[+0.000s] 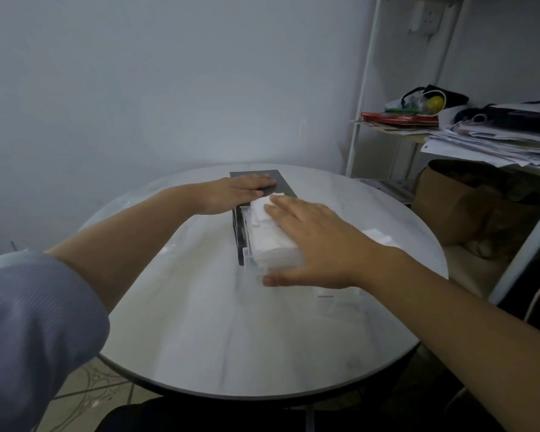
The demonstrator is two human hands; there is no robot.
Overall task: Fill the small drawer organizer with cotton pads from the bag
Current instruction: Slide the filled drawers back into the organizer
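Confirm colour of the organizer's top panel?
Dark grey, nearly black, on the organizer top, under the left hand. Head view, the only one.

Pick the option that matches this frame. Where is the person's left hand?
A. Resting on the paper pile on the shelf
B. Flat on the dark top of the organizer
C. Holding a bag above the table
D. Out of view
B: the left hand lies palm-down on the dark top of the organizer, while the right hand presses on the white cotton pads in the pulled-out drawer.
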